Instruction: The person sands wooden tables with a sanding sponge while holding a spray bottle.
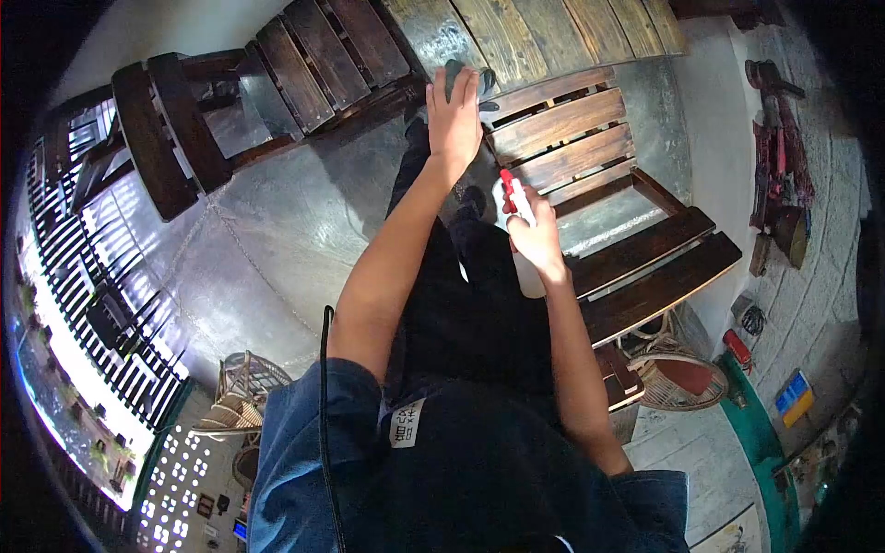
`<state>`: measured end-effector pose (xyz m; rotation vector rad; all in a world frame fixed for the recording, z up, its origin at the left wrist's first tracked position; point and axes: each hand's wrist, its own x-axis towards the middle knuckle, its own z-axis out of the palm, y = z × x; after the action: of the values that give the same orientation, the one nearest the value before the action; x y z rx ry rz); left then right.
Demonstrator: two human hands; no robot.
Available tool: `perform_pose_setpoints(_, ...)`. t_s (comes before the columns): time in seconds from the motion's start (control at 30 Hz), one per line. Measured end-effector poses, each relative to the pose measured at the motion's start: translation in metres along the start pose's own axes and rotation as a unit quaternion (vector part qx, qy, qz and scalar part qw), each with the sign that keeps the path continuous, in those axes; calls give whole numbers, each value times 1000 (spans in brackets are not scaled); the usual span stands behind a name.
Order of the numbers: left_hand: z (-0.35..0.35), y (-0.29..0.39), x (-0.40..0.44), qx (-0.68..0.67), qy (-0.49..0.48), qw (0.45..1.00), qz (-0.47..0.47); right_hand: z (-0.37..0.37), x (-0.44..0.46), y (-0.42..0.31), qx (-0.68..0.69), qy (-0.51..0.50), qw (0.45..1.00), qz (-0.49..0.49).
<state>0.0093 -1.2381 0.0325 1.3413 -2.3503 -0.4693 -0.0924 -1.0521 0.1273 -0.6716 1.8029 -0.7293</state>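
Note:
My left hand (454,115) is closed over a dark cloth (454,77) at the near edge of the wooden table (516,41). Right of it and nearer my body, my right hand (536,230) grips a white spray bottle (530,276) with a red nozzle (507,177). The bottle hangs above the floor beside a slatted wooden chair (562,134), and part of it is hidden by my hand. A shiny patch shows on the tabletop beyond my left hand.
Dark slatted wooden chairs (175,120) stand at the left. Wicker chairs (678,380) are at the lower right and lower left. A white brick wall (820,304) runs along the right, and a railing (92,304) along the left.

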Motion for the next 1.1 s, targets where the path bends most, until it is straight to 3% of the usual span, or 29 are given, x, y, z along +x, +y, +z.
perform_pose_setpoints(0.13, -1, 2, -6, 6, 8, 1000, 23, 0, -5, -12, 41, 6, 999, 36)
perform_pose_setpoints(0.23, -6, 2, -4, 17, 15, 999, 30, 6, 5, -8, 24, 9, 999, -46)
perform_pose_setpoints(0.47, 4, -7, 18, 125, -37, 991, 10, 9, 51, -43, 38, -3, 999, -19)
perform_pose_setpoints(0.57, 12, -22, 34, 91, -22, 996, -2, 11, 86, -63, 8, 1, 1000, -28)
perform_pose_setpoints(0.6, 12, -26, 41, 70, -22, 997, -10, 14, 101, -67, 6, 2, 996, -84)
perform_pose_setpoints(0.77, 2, -52, 100, 19, 13, 998, -54, 23, 177, -132, -27, -9, 999, -43)
perform_pose_setpoints(0.83, 0, -72, 135, 40, 0, 997, -71, 31, 215, -154, -32, 19, 990, -138)
perform_pose_setpoints(0.87, -1, -82, 152, 34, -19, 996, -82, 33, 235, -166, -62, 5, 995, -83)
perform_pose_setpoints(0.97, 4, -115, 193, 49, 33, 996, -71, 49, 286, -217, -17, 6, 995, -96)
perform_pose_setpoints(1.1, -19, -148, 261, 61, -13, 992, -108, 69, 348, -305, 12, -16, 998, -56)
